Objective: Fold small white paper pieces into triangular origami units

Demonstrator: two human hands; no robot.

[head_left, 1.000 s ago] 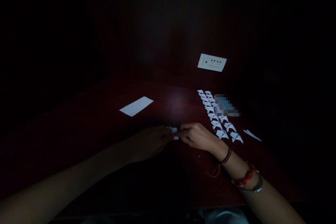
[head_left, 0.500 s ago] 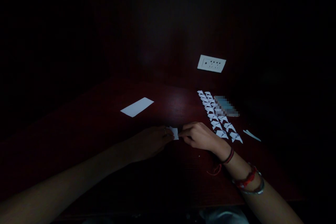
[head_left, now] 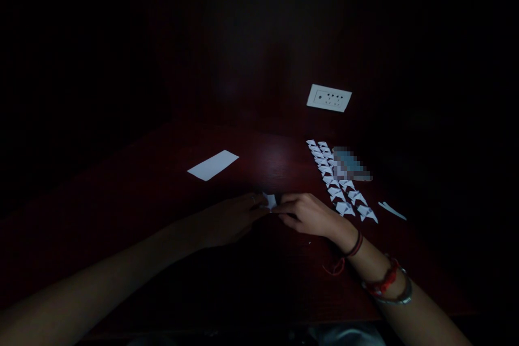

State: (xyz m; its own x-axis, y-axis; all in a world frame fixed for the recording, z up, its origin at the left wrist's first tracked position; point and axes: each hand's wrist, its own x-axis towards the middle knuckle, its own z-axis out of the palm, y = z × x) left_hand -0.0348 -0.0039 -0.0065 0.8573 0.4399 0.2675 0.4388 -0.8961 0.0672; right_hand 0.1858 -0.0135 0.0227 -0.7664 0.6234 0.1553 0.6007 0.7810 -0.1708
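Note:
A small piece of folded white paper lies between my two hands near the middle of the dark red table. My left hand, in shadow with a ring on one finger, closes its fingertips on the left side of the paper. From the right, my right hand has its fingers bent and its index fingertip on the paper's lower right edge. Its thumb is partly hidden. Two rows of several folded white paper pieces stand just beyond my right hand.
A flat white paper strip lies at the back left. Beside the rows is a blurred-out flat object, and thin white strips lie to their right. A wall socket sits above the table. Much of the surroundings is dark.
The folded paper now looks more pointed, with less of its lower part showing. My right index fingertip has moved left onto its lower edge. The view has shifted slightly.

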